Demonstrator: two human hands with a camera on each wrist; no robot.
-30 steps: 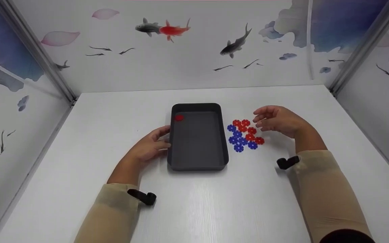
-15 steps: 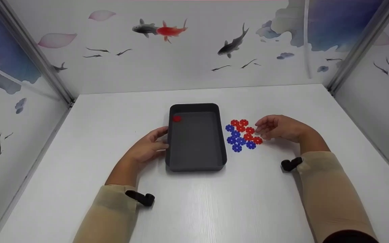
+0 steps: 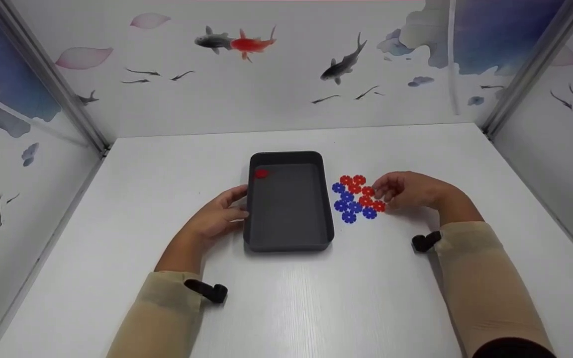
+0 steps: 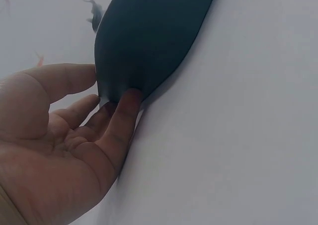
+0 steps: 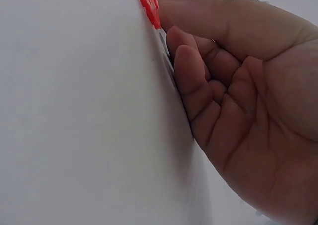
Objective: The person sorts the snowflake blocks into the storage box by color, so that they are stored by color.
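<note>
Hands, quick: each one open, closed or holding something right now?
Left hand: open, touching the tray.
Right hand: at red pieces; grip cannot be told.

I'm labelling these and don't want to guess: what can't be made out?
Right wrist view: whether the right hand pinches the red piece; its thumb covers what lies behind; the top edge cuts the piece off.
Left wrist view: the far end of the tray, cut off by the top edge.
Head view: whether the red disc inside the tray is single or stacked; too small.
Head view: the dark shape, cut off by the bottom edge.

Red, blue discs (image 3: 363, 201) — grey tray (image 3: 289, 209).
</note>
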